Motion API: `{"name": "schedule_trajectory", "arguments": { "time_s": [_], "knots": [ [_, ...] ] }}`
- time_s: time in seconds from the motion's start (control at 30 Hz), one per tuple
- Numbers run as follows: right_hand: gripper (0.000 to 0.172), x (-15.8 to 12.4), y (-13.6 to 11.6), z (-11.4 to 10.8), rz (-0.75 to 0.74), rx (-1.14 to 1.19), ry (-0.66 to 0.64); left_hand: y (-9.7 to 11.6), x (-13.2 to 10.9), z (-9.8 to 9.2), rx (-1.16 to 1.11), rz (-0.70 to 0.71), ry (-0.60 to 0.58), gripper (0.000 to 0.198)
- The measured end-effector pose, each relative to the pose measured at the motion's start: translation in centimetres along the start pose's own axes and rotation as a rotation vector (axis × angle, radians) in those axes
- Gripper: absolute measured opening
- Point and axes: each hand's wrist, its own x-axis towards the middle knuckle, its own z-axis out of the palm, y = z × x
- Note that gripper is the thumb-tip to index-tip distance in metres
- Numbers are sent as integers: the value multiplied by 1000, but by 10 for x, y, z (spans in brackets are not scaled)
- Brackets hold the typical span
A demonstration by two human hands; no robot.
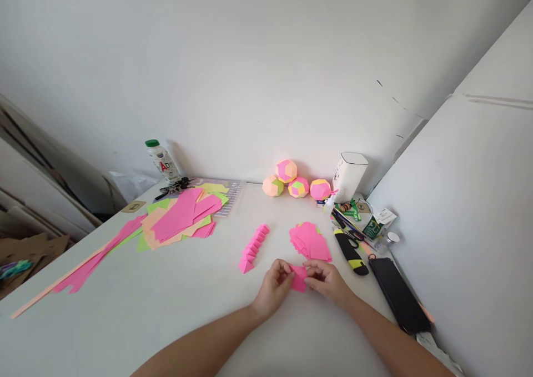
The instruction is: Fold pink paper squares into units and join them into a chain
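Note:
Both my hands meet over the white table (166,310) and pinch one small pink paper piece (298,280) between them. My left hand (275,285) grips its left edge with curled fingers. My right hand (327,280) holds its right edge, fingers closed. Just beyond my hands lies a loose pile of pink paper squares (310,239). To the left of that pile runs a row of folded pink paper units (253,248).
Pink, orange and green paper sheets (183,219) and long strips (89,263) lie at the left. Several paper balls (296,182) sit by the wall beside a white container (350,174). A bottle (162,160), keys (174,186), a utility knife (352,252) and a black case (398,293) are also there.

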Motion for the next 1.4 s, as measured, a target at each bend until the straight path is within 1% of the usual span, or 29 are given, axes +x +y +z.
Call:
{"name": "schedule_trajectory", "arguments": {
  "time_s": [0.07, 0.2, 0.27, 0.33, 0.53, 0.67, 0.83, 0.97, 1.17, 1.4],
  "knots": [
    [32, 0, 1, 0, -8, 4, -23, 1, -1, -1, 56, 9, -53, 14],
    [36, 0, 3, -1, -28, 5, -38, 4, -2, -2, 136, 41, -78, 28],
    [41, 0, 2, -2, -19, 1, -34, 3, -2, -3, 143, 56, -97, 31],
    [42, -1, 1, -2, -9, 8, -40, 3, -2, -3, 137, 61, -106, 32],
    [23, 0, 0, -2, -14, 49, -41, 4, -2, -2, 147, 57, -86, 35],
    [19, 0, -3, -1, -24, 28, -40, 8, -2, -2, 181, 55, -99, 33],
    [19, -1, -2, -1, -57, -50, -61, 11, -2, -3, 281, 52, -82, 31],
    [19, -1, 1, -2, -75, -53, -77, 10, -2, -3, 328, 38, -69, 33],
    [22, -2, 1, -2, -89, -56, -60, 4, 0, -3, 292, -11, -25, 32],
    [24, -3, -3, -1, -130, -63, -20, 1, 1, -2, 269, -69, -6, 33]
  ]
}}
